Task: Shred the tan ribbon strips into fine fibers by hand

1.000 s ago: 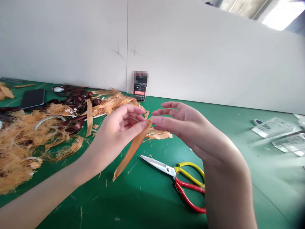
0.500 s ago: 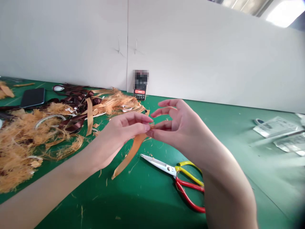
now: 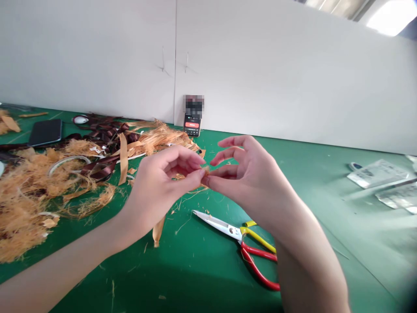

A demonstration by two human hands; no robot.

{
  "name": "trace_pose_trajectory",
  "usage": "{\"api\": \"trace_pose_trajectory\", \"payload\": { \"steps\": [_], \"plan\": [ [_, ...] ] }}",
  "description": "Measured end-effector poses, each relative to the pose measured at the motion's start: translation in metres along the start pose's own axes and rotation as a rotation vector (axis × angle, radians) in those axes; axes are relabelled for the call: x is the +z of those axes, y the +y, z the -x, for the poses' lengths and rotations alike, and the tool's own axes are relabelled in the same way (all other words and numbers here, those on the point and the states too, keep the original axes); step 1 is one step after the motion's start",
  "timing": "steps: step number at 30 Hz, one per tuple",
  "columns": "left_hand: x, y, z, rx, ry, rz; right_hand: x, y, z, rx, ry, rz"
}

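Pinching a tan ribbon (image 3: 158,231) in left hand (image 3: 159,182) and right hand (image 3: 254,174) near scissors (image 3: 233,232), facing a phone (image 3: 192,125), screen writing too small to read, at the far edge of the tabletop (image 3: 202,278).

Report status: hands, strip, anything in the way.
Left hand, right hand: fingertips together, pinching tan strip. Strip's tail shows below left hand. Scissors on green table nearby, handles partly hidden; clear of fingertips.

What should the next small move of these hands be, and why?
I'd probably ease the right hand back slightly while the left hand pinches: they come together at the small tan piece and cover much of it, so its shape is hard to judge.
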State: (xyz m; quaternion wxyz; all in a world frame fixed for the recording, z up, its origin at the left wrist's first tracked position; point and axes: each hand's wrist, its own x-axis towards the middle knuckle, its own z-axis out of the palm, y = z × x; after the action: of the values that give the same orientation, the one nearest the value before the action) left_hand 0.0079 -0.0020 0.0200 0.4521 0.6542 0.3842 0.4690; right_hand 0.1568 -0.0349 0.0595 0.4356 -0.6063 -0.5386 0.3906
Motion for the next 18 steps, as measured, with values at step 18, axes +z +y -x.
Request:
{"api": "trace_pose_trajectory", "payload": {
  "steps": [18],
  "plan": [
    [-0.009, 0.009, -0.005, -0.238, -0.154, 0.173, -0.01, 0.003, -0.002, 0.011, -0.153, -0.113]
  ]
}}
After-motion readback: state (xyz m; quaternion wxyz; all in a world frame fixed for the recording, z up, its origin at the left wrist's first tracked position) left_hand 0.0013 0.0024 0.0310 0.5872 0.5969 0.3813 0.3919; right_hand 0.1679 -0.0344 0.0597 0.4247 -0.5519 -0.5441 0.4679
